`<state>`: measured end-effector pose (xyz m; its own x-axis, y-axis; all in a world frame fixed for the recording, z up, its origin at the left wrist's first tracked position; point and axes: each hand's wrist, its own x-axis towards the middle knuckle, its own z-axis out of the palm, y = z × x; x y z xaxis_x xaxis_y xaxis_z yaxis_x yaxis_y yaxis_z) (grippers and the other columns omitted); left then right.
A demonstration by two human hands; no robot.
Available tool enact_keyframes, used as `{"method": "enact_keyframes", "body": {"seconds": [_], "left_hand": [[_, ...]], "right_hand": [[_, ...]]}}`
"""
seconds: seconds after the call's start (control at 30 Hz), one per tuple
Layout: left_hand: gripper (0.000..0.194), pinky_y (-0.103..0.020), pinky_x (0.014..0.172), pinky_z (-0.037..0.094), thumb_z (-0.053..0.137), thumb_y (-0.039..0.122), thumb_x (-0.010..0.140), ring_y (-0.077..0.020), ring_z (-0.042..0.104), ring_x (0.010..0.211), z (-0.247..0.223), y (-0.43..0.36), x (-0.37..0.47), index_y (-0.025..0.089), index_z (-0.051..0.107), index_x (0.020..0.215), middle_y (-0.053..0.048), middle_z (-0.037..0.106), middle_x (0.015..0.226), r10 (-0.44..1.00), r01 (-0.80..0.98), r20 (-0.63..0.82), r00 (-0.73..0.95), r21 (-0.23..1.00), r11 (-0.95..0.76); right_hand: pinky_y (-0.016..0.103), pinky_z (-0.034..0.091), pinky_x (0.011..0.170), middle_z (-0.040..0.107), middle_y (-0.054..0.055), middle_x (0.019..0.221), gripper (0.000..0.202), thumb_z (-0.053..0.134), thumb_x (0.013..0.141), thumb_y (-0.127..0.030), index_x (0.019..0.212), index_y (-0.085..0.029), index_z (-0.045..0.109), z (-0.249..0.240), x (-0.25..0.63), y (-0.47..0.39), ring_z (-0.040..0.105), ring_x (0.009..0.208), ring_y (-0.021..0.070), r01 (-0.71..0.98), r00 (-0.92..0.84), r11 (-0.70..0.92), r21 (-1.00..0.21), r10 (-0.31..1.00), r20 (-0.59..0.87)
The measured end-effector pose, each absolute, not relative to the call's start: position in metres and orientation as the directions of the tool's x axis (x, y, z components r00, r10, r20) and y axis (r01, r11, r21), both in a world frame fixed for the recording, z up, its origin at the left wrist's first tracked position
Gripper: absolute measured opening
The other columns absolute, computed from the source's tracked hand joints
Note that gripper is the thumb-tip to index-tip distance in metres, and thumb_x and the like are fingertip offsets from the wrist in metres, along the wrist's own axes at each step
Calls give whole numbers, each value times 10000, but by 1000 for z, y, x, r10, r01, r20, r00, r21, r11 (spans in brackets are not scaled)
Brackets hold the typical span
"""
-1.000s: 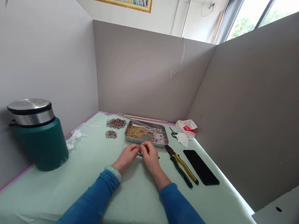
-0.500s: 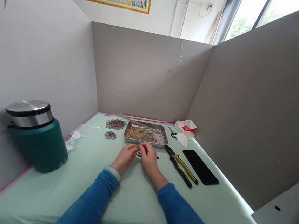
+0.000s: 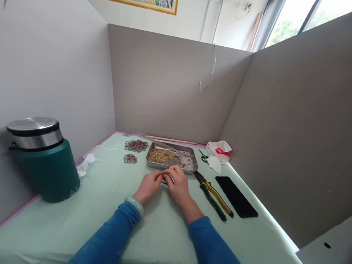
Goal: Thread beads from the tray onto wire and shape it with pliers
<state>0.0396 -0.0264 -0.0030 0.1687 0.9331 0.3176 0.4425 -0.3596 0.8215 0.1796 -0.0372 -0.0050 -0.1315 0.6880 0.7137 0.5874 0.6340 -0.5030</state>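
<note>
My left hand (image 3: 150, 185) and my right hand (image 3: 177, 184) meet fingertip to fingertip just in front of the metal tray (image 3: 154, 166). Both are closed in a pinch, and whatever lies between the fingers is too small to make out. A dark tool (image 3: 164, 182) shows partly beneath the fingers, mostly hidden by my right hand. Gold beads (image 3: 161, 156) fill the tray's left side, with clear and red ones (image 3: 187, 161) on its right. Left of the tray lie two piles of wire pieces with red beads, a larger pile (image 3: 136, 145) and a smaller pile (image 3: 130, 158).
Yellow-and-green pliers (image 3: 216, 196) and a black phone-like slab (image 3: 236, 197) lie to the right. Behind them are scissors (image 3: 203, 158), a tissue (image 3: 214, 164) and a tissue pack (image 3: 219, 148). A green flask (image 3: 46, 169) stands left, near crumpled tissue (image 3: 85, 165). Grey partitions enclose the table.
My right hand has turned and shifted slightly right, its fingers now arched over the left fingertips. It covers more of the dark tool underneath. My left hand has barely moved.
</note>
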Motion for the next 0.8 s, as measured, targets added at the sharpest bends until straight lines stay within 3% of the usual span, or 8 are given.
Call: {"method": "enact_keyframes", "body": {"seconds": [0.33,0.57,0.67,0.8], "left_hand": [[243,-255,619,354,468,203,800,-193,585,666,-2,-28,38,184,709,768,-73,696,732,907,560,360,217,715,-418],[292,-261,607,324,406,186,842,-167,565,626,-1,-34,42,171,692,781,-75,690,709,898,709,382,221,569,-416],[273,-261,600,324,414,199,831,-163,554,622,0,-34,44,165,675,757,-67,673,690,906,669,379,187,627,-400],[237,-245,565,342,429,244,811,-143,515,565,1,-32,44,166,617,689,-13,591,559,938,432,306,165,832,-347]], "right_hand": [[308,387,761,531,55,842,134,508,865,-228,853,-198,639,-5,184,-36,488,839,189,645,-212,647,-407,663,718],[269,398,687,535,39,822,89,511,840,-195,782,-188,578,-10,177,-37,508,780,166,614,-82,586,-530,715,695],[254,392,636,532,28,788,87,522,824,-199,750,-189,565,-10,173,-35,507,716,152,584,-12,539,-606,753,658],[248,395,639,540,22,780,105,504,835,-207,780,-184,590,-6,175,-34,510,689,139,499,-27,555,-665,777,629]]}}
